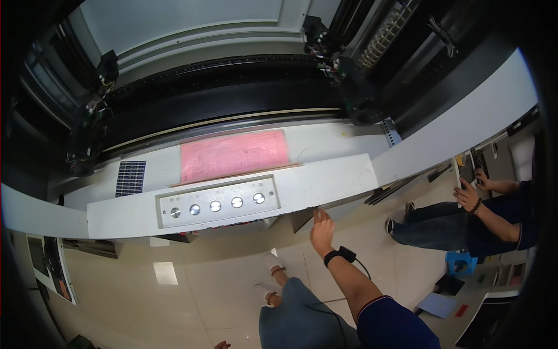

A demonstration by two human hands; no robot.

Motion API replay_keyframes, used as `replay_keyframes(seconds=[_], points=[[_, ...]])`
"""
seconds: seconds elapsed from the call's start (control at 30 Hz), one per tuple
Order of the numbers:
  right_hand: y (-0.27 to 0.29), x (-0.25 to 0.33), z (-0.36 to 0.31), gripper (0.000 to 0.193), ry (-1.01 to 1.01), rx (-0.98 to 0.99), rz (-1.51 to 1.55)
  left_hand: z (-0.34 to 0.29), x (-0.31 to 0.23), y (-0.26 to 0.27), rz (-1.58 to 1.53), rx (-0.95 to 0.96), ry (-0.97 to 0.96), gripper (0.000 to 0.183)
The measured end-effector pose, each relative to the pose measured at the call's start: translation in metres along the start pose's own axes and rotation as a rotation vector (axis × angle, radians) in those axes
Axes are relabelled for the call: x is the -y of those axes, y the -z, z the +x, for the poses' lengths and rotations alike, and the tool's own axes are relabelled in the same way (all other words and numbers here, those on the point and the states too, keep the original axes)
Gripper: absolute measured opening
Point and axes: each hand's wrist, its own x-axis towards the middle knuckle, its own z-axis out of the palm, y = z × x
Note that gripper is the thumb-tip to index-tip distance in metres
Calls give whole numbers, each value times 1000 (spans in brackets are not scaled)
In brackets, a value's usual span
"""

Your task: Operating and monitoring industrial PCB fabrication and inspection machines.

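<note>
My right hand (321,231) is raised to the front lower edge of a white machine panel (331,177). Its fingers are curled together at that edge, and what they grip, if anything, is hidden. A dark band with a small black box (347,253) and a cable is on my right wrist. Of my left hand (222,345), only a small part shows at the lower edge of the picture, apart from the machine. A row of several round silver buttons (215,206) is set in the panel's recess, left of my right hand.
Behind the panel lie a pink sheet (235,156) and a dark gridded card (131,178). A black crossbeam (226,87) spans the machine. At right another person's hand (467,195) holds a white board, near a blue stool (461,263). Long dark strips stick out below the panel.
</note>
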Motion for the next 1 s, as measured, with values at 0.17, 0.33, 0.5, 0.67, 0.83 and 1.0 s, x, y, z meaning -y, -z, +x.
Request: replay_keyframes(seconds=[0.17, 0.33, 0.5, 0.67, 0.83, 1.0], points=[[-5, -61, 1, 51, 195, 271, -342, 11, -23, -19, 68, 54, -115, 36], [-5, -68, -1, 47, 324, 254, -478, 25, 18, -2, 144, 40, -7, 35], [2, -87, -20, 23, 374, 323, -344, 26, 56, 15, 99, -3, 94, 36], [15, -118, -42, 14, 367, 461, -519, 17, 51, 2, 59, -13, 106, 36], [96, -98, -45, 14, 436, 544, 111, 27, 14, -26, 47, 53, -146, 35], [239, -57, -51, 19, 232, 616, 442, 29, -29, -33, 45, 43, -357, 35]])
